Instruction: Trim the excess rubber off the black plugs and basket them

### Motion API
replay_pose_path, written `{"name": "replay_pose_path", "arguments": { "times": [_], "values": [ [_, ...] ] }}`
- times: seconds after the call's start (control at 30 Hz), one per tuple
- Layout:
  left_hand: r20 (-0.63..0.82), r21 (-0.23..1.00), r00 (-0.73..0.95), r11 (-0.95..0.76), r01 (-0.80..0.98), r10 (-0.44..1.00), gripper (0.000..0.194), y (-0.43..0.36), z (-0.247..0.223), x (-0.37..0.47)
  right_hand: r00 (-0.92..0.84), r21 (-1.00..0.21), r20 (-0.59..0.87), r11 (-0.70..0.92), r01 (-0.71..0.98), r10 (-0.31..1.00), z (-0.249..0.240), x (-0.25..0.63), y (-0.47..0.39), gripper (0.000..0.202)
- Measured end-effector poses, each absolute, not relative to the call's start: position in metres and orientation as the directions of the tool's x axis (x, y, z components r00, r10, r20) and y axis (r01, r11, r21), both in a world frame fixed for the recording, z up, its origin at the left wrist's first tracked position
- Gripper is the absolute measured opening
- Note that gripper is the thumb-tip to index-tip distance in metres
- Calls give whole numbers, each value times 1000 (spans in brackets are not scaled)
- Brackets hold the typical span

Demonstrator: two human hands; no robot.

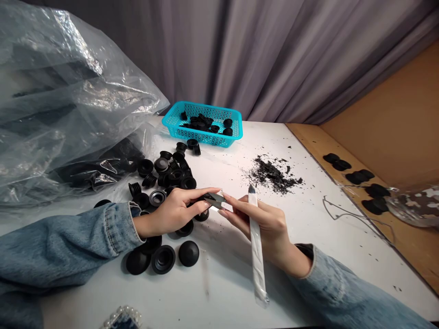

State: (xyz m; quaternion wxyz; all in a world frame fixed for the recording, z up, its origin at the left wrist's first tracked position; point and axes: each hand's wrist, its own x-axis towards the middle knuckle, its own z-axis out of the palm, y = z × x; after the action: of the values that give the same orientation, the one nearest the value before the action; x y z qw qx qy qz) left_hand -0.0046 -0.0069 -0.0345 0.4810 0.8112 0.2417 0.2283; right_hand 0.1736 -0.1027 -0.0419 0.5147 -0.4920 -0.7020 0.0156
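In the head view, the small dark grey piece with flat, pointed ends (215,199) lies directly between the hands, its long axis running roughly from one hand to the other, crosswise to the person, with the right end slightly lower. The left hand (173,212) is the nearer one: its thumb and fingers are closed on the left end of the piece, while the fingertips of the right hand (270,224) meet the other end — whether they press on it or only brush it, I cannot tell. The right hand is also closed around a slim tool with a white wrapped handle and a dark tip (256,246), which stands nearly at right angles to the piece, its tip pointing away from the person. The hands are close together at the fingertips, above the white surface (226,283). Under and around the left hand lie round black plastic caps (188,253), some with ribbed stems — several just beside the wrist and sleeve. Beyond the hands, farther from the person, stands a turquoise perforated plastic basket (195,136) holding more black pieces; beyond the right hand is a heap of black shavings (274,176). Beyond the left forearm bulges a large clear plastic bag (78,91).
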Motion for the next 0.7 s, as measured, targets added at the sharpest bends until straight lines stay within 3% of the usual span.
{"name": "replay_pose_path", "arguments": {
  "times": [0.7],
  "values": [
    [110, 904, 772, -385, 184, 627, 36, -8, -34, -3, -7, -474, 730, 513, 715, 684, -50, 171, -105, 35]
  ]
}}
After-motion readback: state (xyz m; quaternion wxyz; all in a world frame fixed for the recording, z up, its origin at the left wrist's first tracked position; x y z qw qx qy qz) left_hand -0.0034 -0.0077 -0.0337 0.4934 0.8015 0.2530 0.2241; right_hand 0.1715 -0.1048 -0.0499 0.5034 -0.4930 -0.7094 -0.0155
